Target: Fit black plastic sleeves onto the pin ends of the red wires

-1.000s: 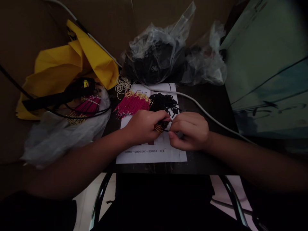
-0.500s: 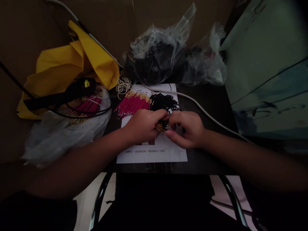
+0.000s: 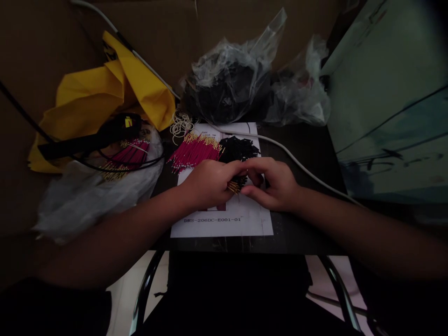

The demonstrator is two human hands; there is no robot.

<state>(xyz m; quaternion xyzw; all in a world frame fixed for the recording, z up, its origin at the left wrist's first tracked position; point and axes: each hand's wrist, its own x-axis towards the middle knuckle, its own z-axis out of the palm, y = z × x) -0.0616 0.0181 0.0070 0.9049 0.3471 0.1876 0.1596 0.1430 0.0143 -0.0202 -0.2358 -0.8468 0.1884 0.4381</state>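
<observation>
Gold-tipped wires (image 3: 234, 187) under left fingers (image 3: 224, 169)

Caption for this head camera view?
Left hand and right hand pinch a gold-tipped wire bundle over a printed sheet.

Dim, muted light, pale floor tiles (image 3: 129, 284) brightest, soft blur on the right hand (image 3: 273, 184), deep shadow below (edges bowed, wide lens)

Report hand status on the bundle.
Left hand gripping gold-tipped bundle. Right hand at its dark end. Black sleeves, magenta wires just beyond, on paper.
</observation>
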